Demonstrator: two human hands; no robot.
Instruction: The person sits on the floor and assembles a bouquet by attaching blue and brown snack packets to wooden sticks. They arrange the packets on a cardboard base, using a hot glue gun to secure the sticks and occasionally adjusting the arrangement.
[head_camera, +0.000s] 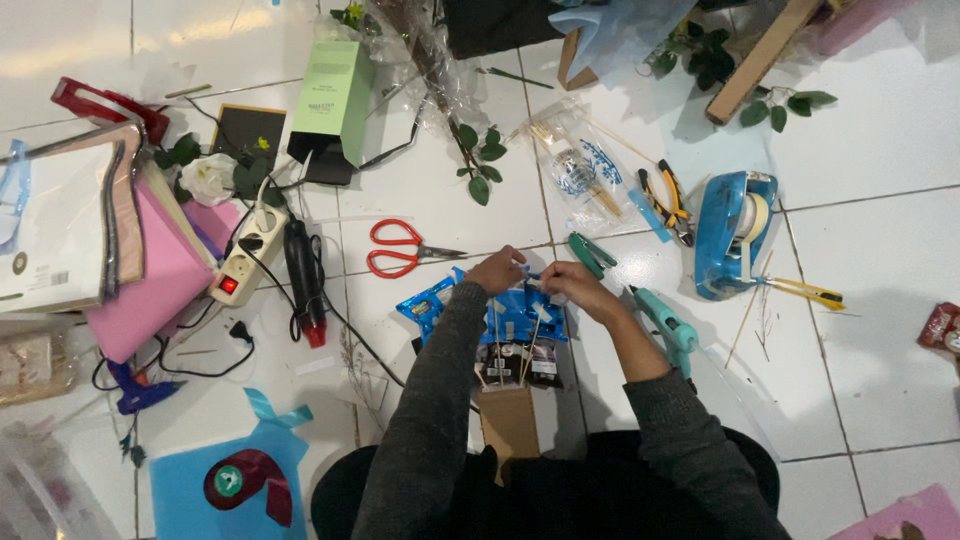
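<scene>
Dead centre of the frame, my left hand (497, 268) and right hand (566, 283) are pinched in close together over a shiny blue foil packet (520, 312) that lies flat on the white tile floor (880, 250). Fingers on both are curled tight around something small at the packet's top edge, too tiny for me to make out, so I can't say exactly what's in the pinch. A few thin wooden skewers (530, 345) stand up just below the hands, stuck in a brown cardboard block (508, 420) in my lap at lower centre, probably so they stay upright and within reach.

Tools are fanned out in an arc around the work spot, which looks handy for grabbing. Red scissors (392, 248) sit just left of the hands, a teal glue gun (667, 322) lies right beside the right forearm, and green-handled pliers (592, 254) poke out just above the right hand. Further right is a blue tape dispenser (735, 232), with yellow-handled pliers (668, 200) between it and the hands. Over at centre left, a white power strip (247, 255) with a black heat tool (303, 280) next to it, and pink paper sheets (160, 275) stacked out of the way.
</scene>
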